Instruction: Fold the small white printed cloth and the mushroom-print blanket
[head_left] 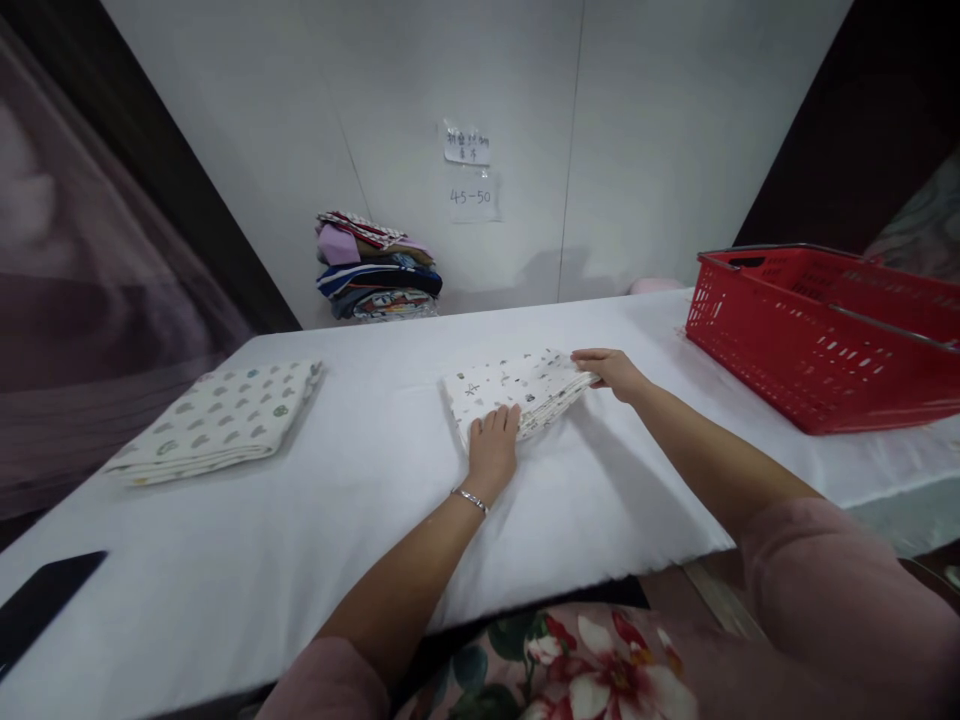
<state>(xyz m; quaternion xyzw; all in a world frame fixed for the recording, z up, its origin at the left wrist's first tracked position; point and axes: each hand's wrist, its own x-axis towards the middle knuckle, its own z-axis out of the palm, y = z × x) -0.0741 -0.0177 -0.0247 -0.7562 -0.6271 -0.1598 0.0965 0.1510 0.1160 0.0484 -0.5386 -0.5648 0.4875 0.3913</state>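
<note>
A folded white cloth point(499, 385) with a small dark print lies in front of me on the white-covered table. My left hand point(493, 447) rests flat on its near left part, fingers stretched over the top layer. At the cloth's right end, my right hand point(611, 372) grips the layered edge, which is lifted a little off the table. The thumb of the right hand is hidden under or behind the fabric. Farther left lies another folded white cloth point(225, 415) with a grey cloud-like print, touched by neither hand.
A red perforated basket point(810, 340) with metal handles stands on the right of the table point(360, 520). Several folded fabrics point(379, 270) are stacked by the back wall, below paper signs point(474, 197). A dark flat object point(49, 605) lies at the near left.
</note>
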